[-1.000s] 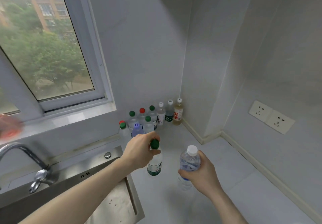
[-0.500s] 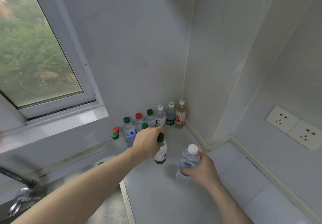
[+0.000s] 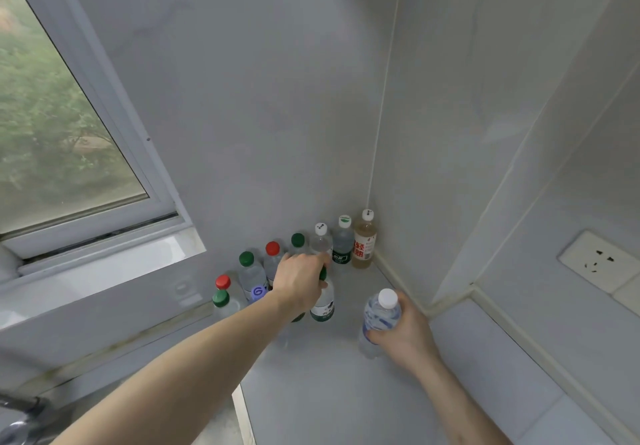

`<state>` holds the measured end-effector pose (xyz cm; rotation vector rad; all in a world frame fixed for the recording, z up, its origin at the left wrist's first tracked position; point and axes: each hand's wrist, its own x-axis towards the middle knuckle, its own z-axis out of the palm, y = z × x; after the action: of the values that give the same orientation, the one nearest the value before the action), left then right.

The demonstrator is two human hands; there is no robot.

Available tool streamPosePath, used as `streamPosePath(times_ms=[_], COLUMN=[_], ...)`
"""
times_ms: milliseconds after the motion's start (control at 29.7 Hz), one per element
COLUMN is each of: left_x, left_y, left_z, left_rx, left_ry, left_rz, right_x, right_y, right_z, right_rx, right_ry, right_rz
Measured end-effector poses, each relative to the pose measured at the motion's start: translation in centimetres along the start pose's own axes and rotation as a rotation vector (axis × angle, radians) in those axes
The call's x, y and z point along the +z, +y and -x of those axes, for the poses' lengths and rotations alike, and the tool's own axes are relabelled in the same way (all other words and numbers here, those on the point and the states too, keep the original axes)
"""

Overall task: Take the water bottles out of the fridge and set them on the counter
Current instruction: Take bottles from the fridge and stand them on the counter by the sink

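Left of wall corner (image 3: 372, 254): left hand (image 3: 300, 280) gripping neck of clear green-capped, green-labelled plastic bottle (image 3: 322, 301), carried closer to the corner-side bottle row (image 3: 298, 254) than earlier. Right of that: right hand (image 3: 403, 332) wrapped around clear white-capped, blue-labelled bottle (image 3: 379, 320), upright on grey counter (image 3: 346, 392), position unchanged.
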<state>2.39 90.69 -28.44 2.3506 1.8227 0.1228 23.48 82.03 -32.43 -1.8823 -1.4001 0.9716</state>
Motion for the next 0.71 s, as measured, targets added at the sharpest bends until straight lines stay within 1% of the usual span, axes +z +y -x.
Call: streamPosePath(times_ms=[337, 573, 708], left_x=[0.9, 1.3, 1.2], left_y=[-1.0, -0.8, -0.9], left_z=[-2.5, -3.9, -4.4], left_rx=[-0.077, -0.118, -0.127], left_ry=[-0.007, -0.026, -0.017], left_rz=[-0.024, -0.079, -0.059], right_x=[1.3, 1.8, 1.9], right_y=[-3.0, -3.8, -4.1], right_z=[-4.6, -6.7, -7.7], right_rx=[0.013, 0.006, -0.009], right_ry=[-0.049, -0.062, -0.076], right_rz=[-0.006, 0.023, 0.045])
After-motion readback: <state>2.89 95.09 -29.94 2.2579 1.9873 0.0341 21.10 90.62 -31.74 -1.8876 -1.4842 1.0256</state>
